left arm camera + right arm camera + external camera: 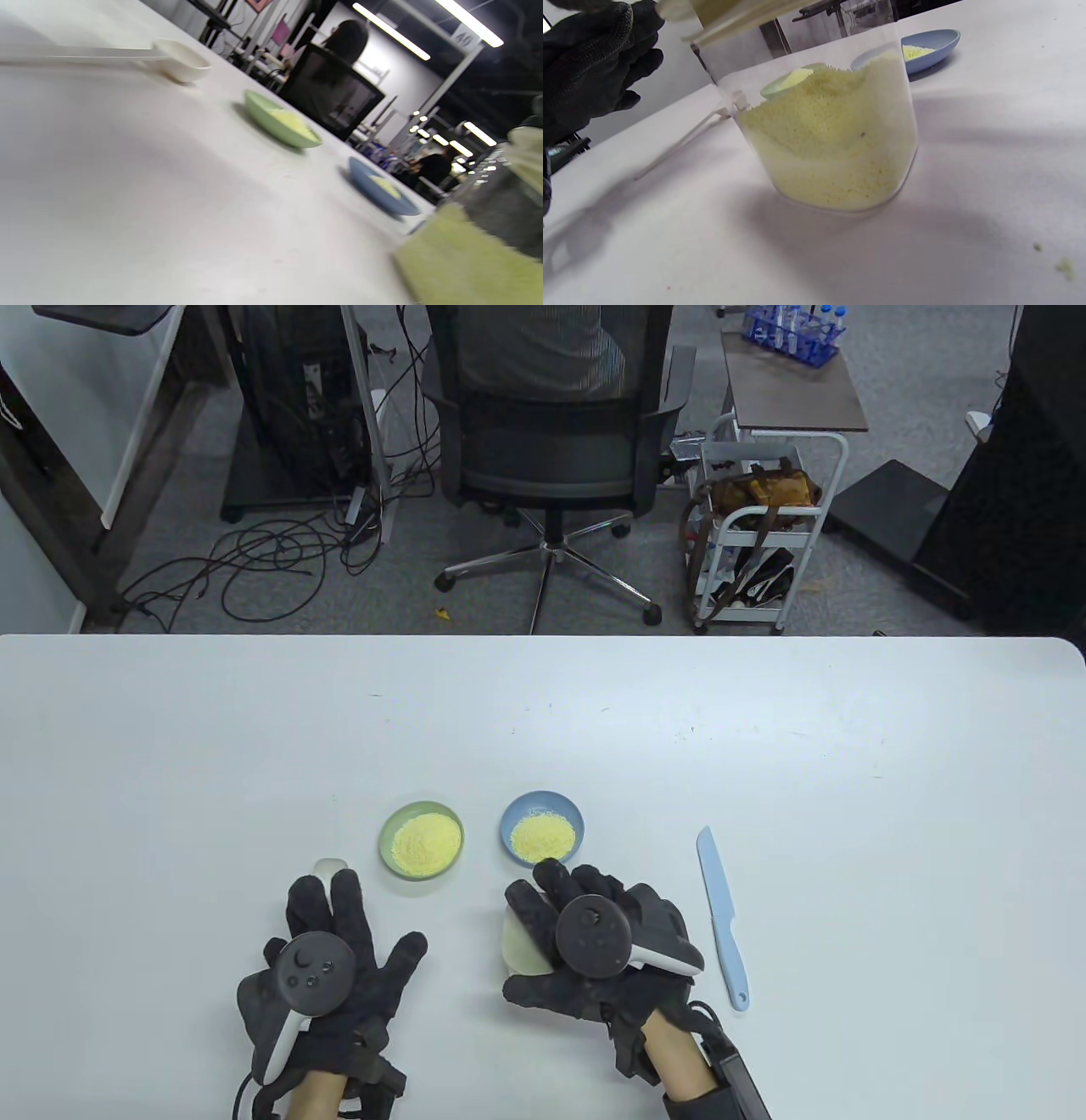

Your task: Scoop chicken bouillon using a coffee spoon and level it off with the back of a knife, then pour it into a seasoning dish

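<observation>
A clear jar of yellow chicken bouillon [831, 140] stands on the white table, its lid [734, 15] tilted above the rim. My right hand [536, 931] curls round the jar's top [516, 948] from above. The white coffee spoon [333, 866] lies flat on the table with nothing in its bowl [180, 61]. My left hand [352, 912] rests over its handle with fingers straight and spread. A green dish [422, 840] and a blue seasoning dish [541, 829] both hold bouillon just beyond the hands. The pale blue knife [723, 918] lies to the right, untouched.
A few yellow grains [1065, 267] lie on the table near the jar. Beyond the table's far edge [543, 638] stand an office chair [551, 432] with a person in it and a small cart [764, 534].
</observation>
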`<state>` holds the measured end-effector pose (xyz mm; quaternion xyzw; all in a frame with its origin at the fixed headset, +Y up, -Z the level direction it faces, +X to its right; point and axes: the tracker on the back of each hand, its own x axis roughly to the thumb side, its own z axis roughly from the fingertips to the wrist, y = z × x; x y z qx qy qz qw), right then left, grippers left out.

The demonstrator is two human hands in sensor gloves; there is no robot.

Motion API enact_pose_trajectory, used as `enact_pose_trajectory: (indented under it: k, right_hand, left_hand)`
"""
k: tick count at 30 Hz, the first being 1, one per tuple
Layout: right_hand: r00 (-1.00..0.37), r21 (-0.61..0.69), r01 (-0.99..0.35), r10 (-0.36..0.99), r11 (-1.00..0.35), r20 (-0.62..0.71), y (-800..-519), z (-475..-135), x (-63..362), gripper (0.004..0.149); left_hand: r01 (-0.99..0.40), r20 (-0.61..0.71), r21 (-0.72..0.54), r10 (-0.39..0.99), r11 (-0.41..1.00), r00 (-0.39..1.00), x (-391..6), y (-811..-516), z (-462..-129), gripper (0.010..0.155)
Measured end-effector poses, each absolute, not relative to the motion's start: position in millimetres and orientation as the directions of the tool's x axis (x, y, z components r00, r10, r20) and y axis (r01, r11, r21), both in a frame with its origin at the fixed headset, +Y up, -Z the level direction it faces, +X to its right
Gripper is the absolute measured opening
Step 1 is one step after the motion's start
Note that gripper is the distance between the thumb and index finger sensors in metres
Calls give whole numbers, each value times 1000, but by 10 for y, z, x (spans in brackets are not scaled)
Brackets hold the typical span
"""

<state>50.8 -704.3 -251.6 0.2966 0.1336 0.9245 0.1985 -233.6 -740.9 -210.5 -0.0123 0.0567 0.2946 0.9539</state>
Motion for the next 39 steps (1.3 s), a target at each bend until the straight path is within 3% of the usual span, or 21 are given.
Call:
enact_pose_trajectory:
  k: [5, 12, 18, 24, 39]
  right_hand:
    - [-749, 292, -399, 493, -869, 442, -6992, -2568, 665, 76]
    - [-762, 277, -421, 502, -864, 409, -7178, -2585, 722, 69]
    - [-740, 267, -462, 534, -846, 410, -7354, -2566, 721, 65]
    - [-688, 213, -562, 595, -799, 415, -7540, -2508, 714, 64]
    - [-687, 208, -575, 605, -791, 402, -7582, -2501, 736, 65]
  left_hand:
    - [-702, -6, -139, 709, 698, 706, -1850, -7259, -2221, 78]
    - [-605, 32, -265, 634, 751, 773, -1350, -7414, -2400, 71]
    - [-662, 9, -299, 696, 687, 718, -1300, -7608, -2432, 69]
    - [-615, 33, -287, 649, 735, 760, -1290, -7740, -2428, 69]
    - [-651, 1, -269, 676, 710, 737, -1288, -7742, -2413, 69]
